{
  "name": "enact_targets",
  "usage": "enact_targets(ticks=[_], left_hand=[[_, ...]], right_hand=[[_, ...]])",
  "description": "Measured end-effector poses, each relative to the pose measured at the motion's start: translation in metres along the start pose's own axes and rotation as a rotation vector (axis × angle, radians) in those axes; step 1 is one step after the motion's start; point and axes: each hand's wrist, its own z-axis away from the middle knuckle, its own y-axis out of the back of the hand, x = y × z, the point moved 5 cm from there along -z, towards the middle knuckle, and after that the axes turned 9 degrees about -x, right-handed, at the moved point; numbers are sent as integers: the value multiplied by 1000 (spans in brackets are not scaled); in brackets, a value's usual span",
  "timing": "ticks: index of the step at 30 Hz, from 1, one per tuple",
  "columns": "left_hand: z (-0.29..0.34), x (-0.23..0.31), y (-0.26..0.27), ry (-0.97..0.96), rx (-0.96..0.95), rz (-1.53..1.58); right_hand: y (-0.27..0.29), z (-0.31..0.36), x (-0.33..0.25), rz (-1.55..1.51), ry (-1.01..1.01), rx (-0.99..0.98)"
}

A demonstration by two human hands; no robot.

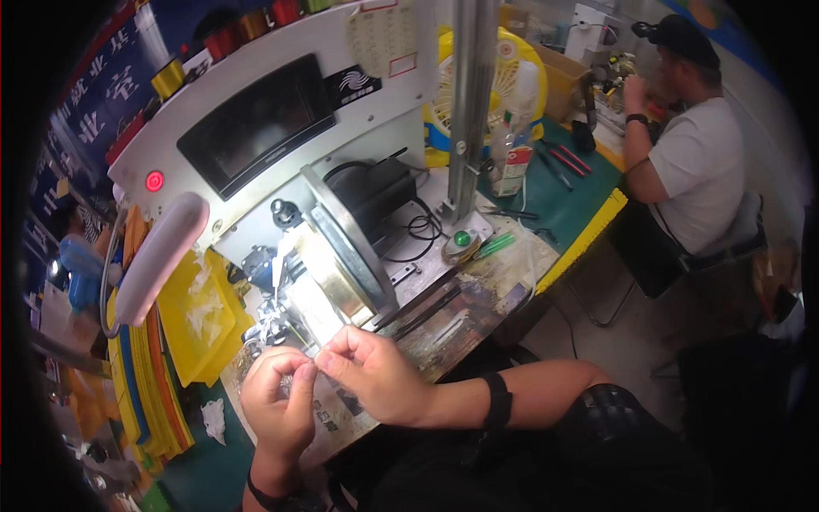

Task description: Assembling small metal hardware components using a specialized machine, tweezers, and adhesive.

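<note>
My left hand [283, 405] and my right hand [375, 375] meet fingertip to fingertip in front of a white bench machine [375, 128]. Both are closed in a pinch, thumbs against forefingers. Whatever lies between the fingertips is too small to make out. Just beyond them is the machine's large metal wheel [345, 256], glaring under bright light. Small metal fittings [271, 320] sit to the wheel's left, close to my left fingers. Each wrist wears a dark band.
A lamp head [164, 256] and a yellow tray [200, 316] stand left, beside stacked yellow trays [145, 384]. To the right are a metal post [471, 111], a yellow fan [512, 68], a bottle [509, 162] and pliers [570, 160]. Another person [695, 154] sits at the far right.
</note>
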Motion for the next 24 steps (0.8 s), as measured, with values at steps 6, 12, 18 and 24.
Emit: enact_targets(ticks=[6, 12, 18, 24], left_hand=[[-2, 18, -8, -406, 79, -319], [-1, 22, -6, -492, 97, -318], [-2, 24, -8, -533, 76, -387], [-4, 22, -12, -516, 91, -432]], right_hand=[[19, 10, -65, 776, 113, -168], [2, -4, -85, 1214, 569, -201], [0, -7, -82, 1284, 583, -278], [0, -3, -84, 1348, 534, -243]])
